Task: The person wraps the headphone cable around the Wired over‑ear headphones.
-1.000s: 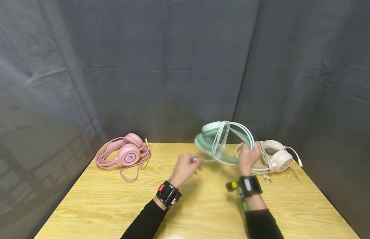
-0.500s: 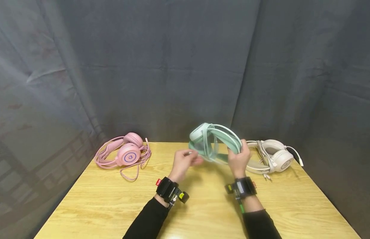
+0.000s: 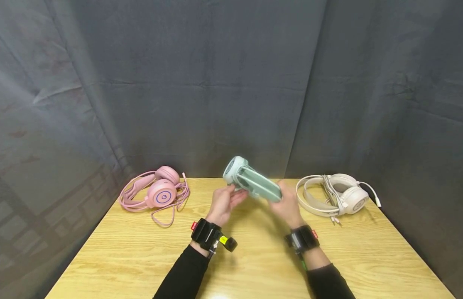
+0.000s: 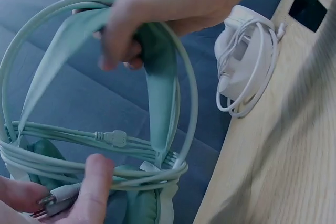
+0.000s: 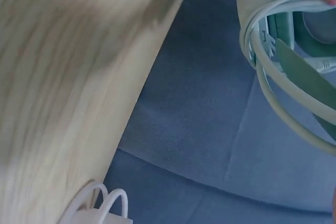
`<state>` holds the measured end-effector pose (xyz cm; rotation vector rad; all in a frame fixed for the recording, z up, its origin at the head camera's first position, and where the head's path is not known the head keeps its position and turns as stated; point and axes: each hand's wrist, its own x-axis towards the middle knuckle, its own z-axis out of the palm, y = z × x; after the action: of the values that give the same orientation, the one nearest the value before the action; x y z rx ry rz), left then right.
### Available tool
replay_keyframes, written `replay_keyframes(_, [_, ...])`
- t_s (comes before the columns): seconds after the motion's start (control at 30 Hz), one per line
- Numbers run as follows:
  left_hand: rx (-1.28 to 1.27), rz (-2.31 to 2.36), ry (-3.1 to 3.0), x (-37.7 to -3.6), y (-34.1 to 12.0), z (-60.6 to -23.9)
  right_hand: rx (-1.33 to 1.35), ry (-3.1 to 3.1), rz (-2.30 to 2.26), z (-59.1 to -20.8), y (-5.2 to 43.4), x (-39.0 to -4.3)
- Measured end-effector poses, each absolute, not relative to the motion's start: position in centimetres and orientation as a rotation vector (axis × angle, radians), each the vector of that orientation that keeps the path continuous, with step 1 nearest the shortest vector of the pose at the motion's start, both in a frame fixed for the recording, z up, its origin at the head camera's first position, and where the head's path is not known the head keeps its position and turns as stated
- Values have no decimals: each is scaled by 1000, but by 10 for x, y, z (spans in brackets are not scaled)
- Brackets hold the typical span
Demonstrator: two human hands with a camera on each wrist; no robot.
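Mint-green headphones [image 3: 262, 185], their cable wound round the earcup end, are held up over the table between both hands. My right hand [image 3: 287, 207] grips the padded headband at its arch; in the left wrist view its fingers [image 4: 121, 40] curl round the band. My left hand [image 3: 221, 204] is at the earcup end. Its thumb and fingers pinch the cable's plug end [image 4: 62, 196], where small metal tips show. Another pale connector [image 4: 113, 138] lies among the wound cable strands [image 4: 58, 166]. The right wrist view shows just part of the wrapped cable and headband.
Pink headphones [image 3: 162, 193] with a loose cable loop lie on the wooden table [image 3: 134, 257] at the back left. White headphones [image 3: 352, 199], cable wrapped round them, lie at the back right. Grey cloth [image 3: 201, 91] hangs behind the table.
The green headphones have moved left and turned, so the headband now slopes down to the right with an earcup at upper left. The right hand moved left with them; the left hand shifted slightly left.
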<state>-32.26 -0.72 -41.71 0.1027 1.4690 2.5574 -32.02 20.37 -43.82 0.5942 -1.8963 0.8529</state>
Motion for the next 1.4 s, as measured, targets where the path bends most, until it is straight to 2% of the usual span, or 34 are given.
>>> replay_keyframes(0.2, [42,2567,1328,-324,-10,-417,819,-2045,739,-438,211,-317])
replay_keyframes(0.47, [-6,2493,822,-331,-15,-426,1046,-2166,504,-435,223,-311])
replay_keyframes(0.7, [-104,2489,837,-333,-3,-441,1177,-2201,357,-453,236,-309])
replay_keyframes(1.07, [-6,2589,772,-328,14,-458,916,-2432,414,-462,253,-312])
replay_keyframes(1.4, [-113,2687,989,-322,36,-469,601,-2770,651,-455,260,-307])
